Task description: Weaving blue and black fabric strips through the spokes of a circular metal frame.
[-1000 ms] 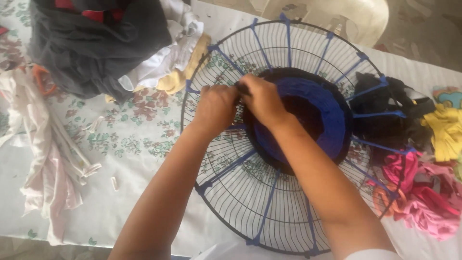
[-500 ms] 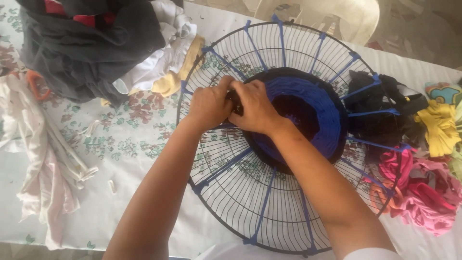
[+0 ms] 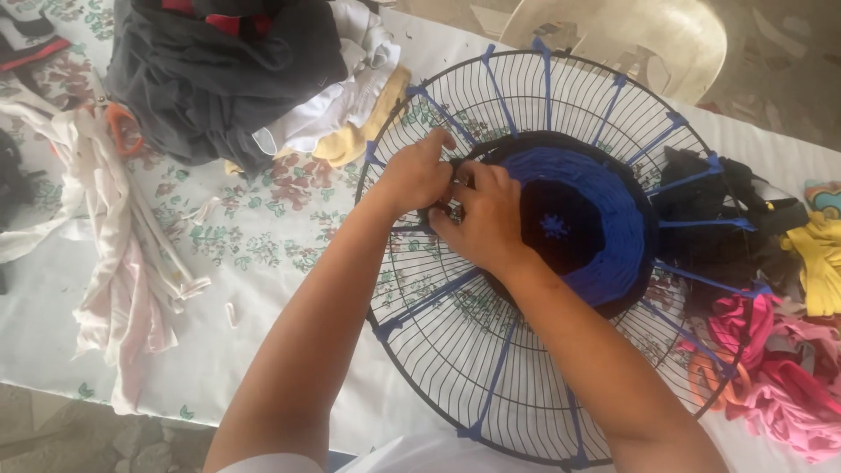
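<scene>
Both hands have crept slightly along the woven disc's [image 3: 574, 223] upper-left rim on the fan guard [image 3: 455, 350]. Left hand [image 3: 412, 173] and right hand [image 3: 484, 215], fingers curled, pinch the dark strip [image 3: 455, 180] there; left lies outward, right over the weave.

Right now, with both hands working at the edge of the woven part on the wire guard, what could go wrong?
1. Both the left hand and the right hand pinch at the black edge of the woven round, so none steadies the wire fan guard; it might shift.
2. Fingertips sit among thin wires and could be pinched or scraped.
3. The blue strips stretched to the rim might slip if pulled hard.
</scene>
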